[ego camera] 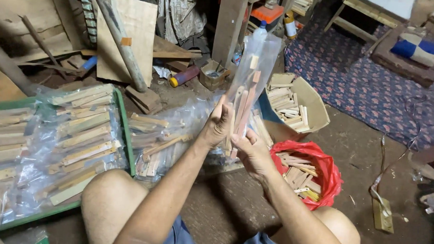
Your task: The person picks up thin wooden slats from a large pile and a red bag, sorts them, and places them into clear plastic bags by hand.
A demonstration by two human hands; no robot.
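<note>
My left hand [219, 123] and my right hand [251, 151] together grip a long clear plastic bag [255, 65] held upright, with several thin wooden sticks [241, 111] standing inside its lower part. The left hand clasps the bag's left side; the right hand supports it from below and right. Both forearms reach up from my bare knees at the bottom of the view.
A green tray [124, 128] at the left holds many bagged wooden sticks. More filled bags [161, 141] lie beside it. A cardboard box [314, 103] and a red plastic bag [323, 171] of wooden pieces sit at the right. A patterned mat [362, 84] lies beyond.
</note>
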